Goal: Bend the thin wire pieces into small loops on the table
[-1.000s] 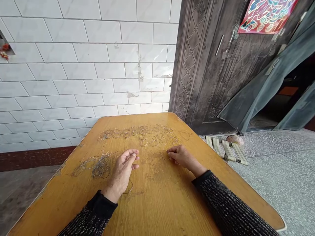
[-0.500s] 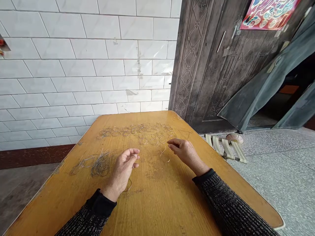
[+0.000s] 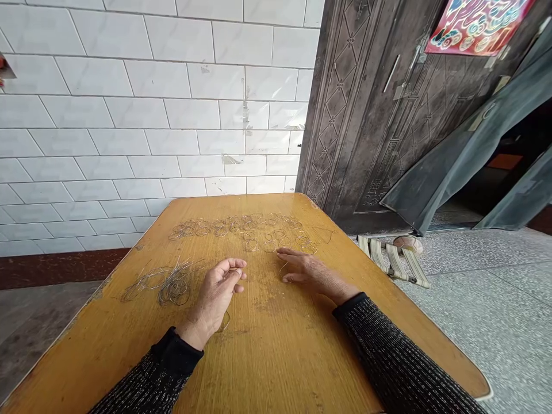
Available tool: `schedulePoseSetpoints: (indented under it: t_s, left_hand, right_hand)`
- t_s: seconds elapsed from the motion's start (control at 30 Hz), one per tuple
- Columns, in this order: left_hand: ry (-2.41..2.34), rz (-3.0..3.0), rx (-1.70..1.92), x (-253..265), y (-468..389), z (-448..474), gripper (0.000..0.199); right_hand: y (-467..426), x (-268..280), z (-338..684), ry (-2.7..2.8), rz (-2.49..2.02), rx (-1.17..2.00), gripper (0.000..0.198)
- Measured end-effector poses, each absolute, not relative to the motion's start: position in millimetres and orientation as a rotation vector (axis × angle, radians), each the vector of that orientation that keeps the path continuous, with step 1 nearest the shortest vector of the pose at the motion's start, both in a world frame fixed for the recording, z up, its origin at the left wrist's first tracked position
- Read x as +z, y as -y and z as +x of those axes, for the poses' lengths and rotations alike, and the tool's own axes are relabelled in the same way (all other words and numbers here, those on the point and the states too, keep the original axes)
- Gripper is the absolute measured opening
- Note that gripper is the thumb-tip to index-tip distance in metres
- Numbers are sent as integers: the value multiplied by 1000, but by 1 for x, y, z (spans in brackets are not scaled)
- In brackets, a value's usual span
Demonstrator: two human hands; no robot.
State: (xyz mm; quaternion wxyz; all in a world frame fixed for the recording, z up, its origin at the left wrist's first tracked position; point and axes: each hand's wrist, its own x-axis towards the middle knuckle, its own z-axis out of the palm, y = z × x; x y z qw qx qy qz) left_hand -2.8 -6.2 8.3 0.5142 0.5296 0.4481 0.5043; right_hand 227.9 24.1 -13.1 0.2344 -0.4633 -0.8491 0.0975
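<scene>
My left hand (image 3: pixel 218 293) is held above the table with thumb and fingers pinched together; what lies between them, if anything, is too small to make out. Under its wrist side shows part of a thin wire loop (image 3: pixel 226 321). To its left sits a tangled bundle of thin wire (image 3: pixel 175 287) with loose ends. My right hand (image 3: pixel 304 270) reaches flat over the table, fingers stretched and thumb apart, holding nothing that I can see. A bit of wire (image 3: pixel 283 267) shows between its thumb and fingers. Just beyond are several wire pieces bent into small loops (image 3: pixel 271 241).
More looped wires (image 3: pixel 219 225) lie in a row across the far part of the wooden table (image 3: pixel 267 356). A white tiled wall (image 3: pixel 181 132) stands behind it. On the right are a dark carved door (image 3: pixel 357 115), a grey curtain (image 3: pixel 457 144) and a low strap stool (image 3: pixel 392 259).
My right hand has moved left and spread its fingers, letting go of a wire loop that it was pinching, now mostly hidden by the hand. My left hand stays nearly still.
</scene>
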Motion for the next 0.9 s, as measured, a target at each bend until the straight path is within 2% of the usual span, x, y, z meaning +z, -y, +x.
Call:
schedulePoseSetpoints:
  t_s: [0.43,0.67,0.9]
  left_hand:
    - [-1063,1265,1188,11,9,-2,18]
    - [-1048,1254,1161,13,10,-1,17]
    - [-1019,1260,1160,11,6,-4,17]
  right_hand:
    - [-32,-14,232,2459,-1329,282,61]
    - [-21,-14,229,2563,-1330,145,52]
    - [-17,-21,225,2514,-1374,127,53]
